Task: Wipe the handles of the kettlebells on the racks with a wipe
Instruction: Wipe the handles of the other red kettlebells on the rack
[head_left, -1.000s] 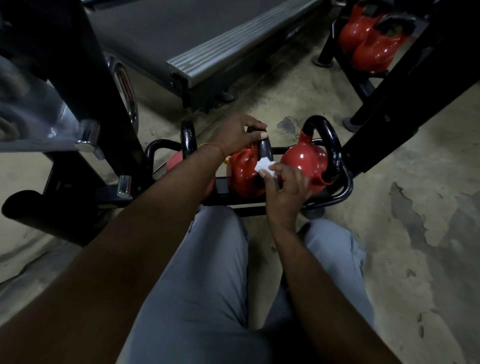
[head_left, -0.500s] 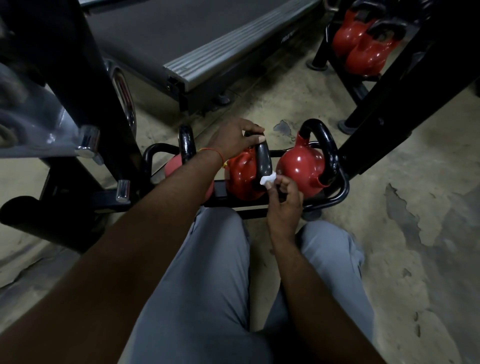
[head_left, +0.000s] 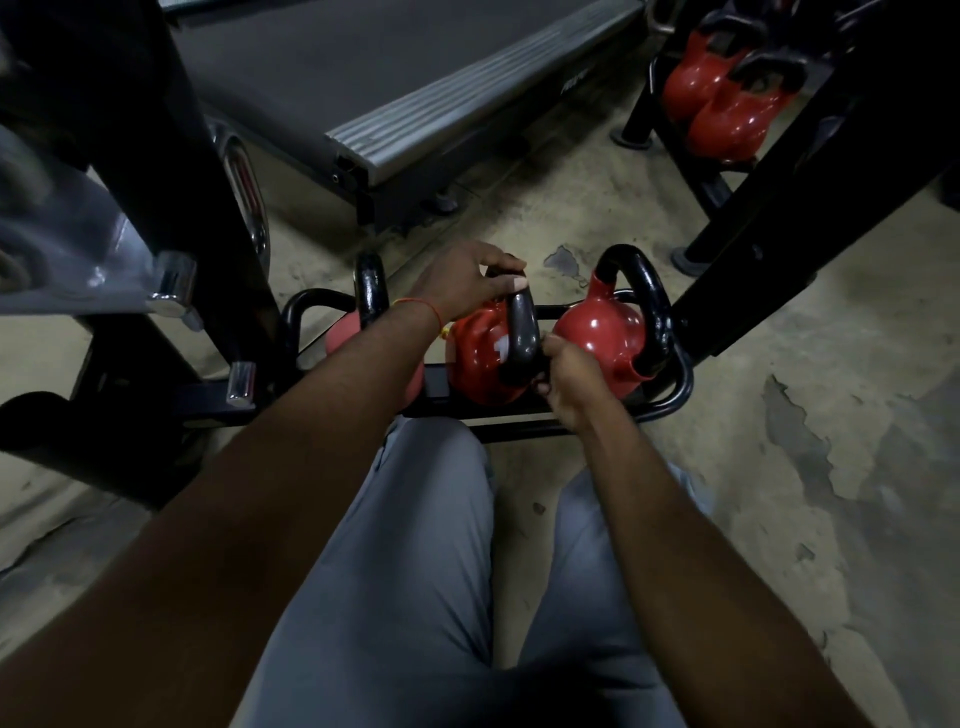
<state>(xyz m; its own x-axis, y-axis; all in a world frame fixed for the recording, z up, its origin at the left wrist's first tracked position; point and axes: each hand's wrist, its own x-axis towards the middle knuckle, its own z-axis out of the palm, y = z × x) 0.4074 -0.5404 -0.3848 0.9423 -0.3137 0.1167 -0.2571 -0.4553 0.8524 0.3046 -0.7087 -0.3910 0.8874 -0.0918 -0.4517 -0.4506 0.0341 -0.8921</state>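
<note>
Three kettlebells sit in a low black rack (head_left: 678, 387) in front of my knees. My left hand (head_left: 465, 283) grips the top of the middle red kettlebell's (head_left: 475, 366) black handle (head_left: 522, 338). My right hand (head_left: 571, 376) is curled against the lower right side of that handle, pinching the wipe (head_left: 501, 347). Only a small white bit of the wipe shows inside the handle loop. The right red kettlebell (head_left: 597, 332) stands beside my right hand. The left kettlebell's handle (head_left: 371, 291) rises behind my left forearm.
A second rack at the top right holds more red kettlebells (head_left: 727, 114). A treadmill deck (head_left: 415, 78) lies ahead. A slanted black frame beam (head_left: 779, 208) passes close to the right of the rack, and a machine post (head_left: 156, 208) stands on the left. The concrete floor is worn.
My right hand has slid the wipe down the middle kettlebell's handle, from its upper side to near its base; the wipe is now mostly hidden. My left hand has kept its grip on top.
</note>
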